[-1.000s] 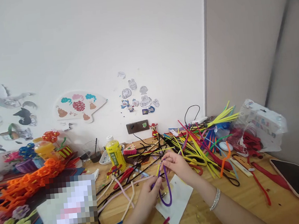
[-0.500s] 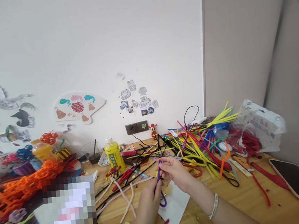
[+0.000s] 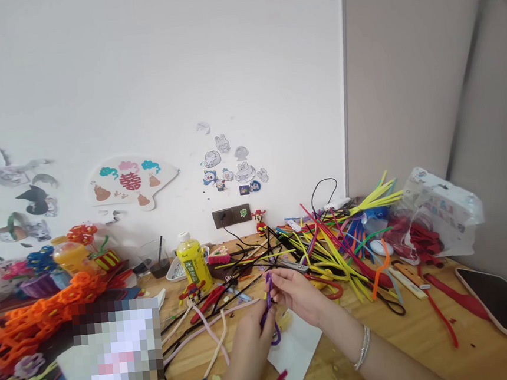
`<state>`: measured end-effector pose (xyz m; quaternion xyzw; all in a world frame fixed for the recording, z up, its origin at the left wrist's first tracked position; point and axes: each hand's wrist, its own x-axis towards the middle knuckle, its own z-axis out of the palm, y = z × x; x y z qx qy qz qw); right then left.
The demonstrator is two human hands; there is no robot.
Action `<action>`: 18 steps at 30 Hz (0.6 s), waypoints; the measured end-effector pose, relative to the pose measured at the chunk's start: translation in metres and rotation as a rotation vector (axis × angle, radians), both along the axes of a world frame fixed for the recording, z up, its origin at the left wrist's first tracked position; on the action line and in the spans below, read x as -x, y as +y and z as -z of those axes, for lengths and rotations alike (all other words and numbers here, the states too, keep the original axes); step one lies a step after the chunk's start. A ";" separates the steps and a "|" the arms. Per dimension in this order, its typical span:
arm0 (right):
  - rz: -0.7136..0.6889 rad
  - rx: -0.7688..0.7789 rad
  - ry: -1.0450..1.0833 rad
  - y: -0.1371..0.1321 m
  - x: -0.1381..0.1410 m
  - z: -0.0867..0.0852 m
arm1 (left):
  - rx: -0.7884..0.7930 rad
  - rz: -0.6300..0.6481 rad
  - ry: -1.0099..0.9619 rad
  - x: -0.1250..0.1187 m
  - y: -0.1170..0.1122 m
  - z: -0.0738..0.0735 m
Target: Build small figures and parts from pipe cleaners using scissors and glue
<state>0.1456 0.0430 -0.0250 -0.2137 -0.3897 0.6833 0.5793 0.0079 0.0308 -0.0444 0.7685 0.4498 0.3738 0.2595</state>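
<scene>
wooden desk [image 3: 484, 341] strewn with pipe cleaners [image 3: 330, 254]

We see home craft corner: wooden desk [image 3: 409, 342] heaped with pipe cleaners [image 3: 330, 254], white wall [image 3: 137, 76] with cartoon stickers [image 3: 243, 171] (paper fan [image 3: 131, 180] too).

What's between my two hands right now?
A purple pipe cleaner lies between your left hand and right hand, in the head view.

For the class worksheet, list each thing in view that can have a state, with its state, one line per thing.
left hand: gripping the pipe cleaner
right hand: pinching the pipe cleaner
purple pipe cleaner: bent, curved at lower end
yellow bottle: upright, capped
clear cup: holding dark liquid and a stick
tablet: screen dark
</scene>
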 end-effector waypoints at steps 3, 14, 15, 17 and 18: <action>0.026 0.001 -0.031 0.001 -0.002 0.000 | -0.013 0.003 0.038 -0.001 -0.003 -0.005; 0.159 0.037 -0.234 0.000 -0.008 -0.008 | 0.006 0.051 0.043 0.000 -0.002 -0.005; 0.163 0.029 -0.223 0.000 -0.007 -0.007 | 0.019 0.067 0.023 0.000 -0.001 -0.005; 0.188 0.021 -0.202 0.000 -0.006 -0.006 | 0.045 0.089 0.000 -0.001 0.000 -0.004; 0.204 0.020 -0.197 0.001 -0.005 -0.005 | 0.055 0.097 -0.004 -0.001 0.000 -0.003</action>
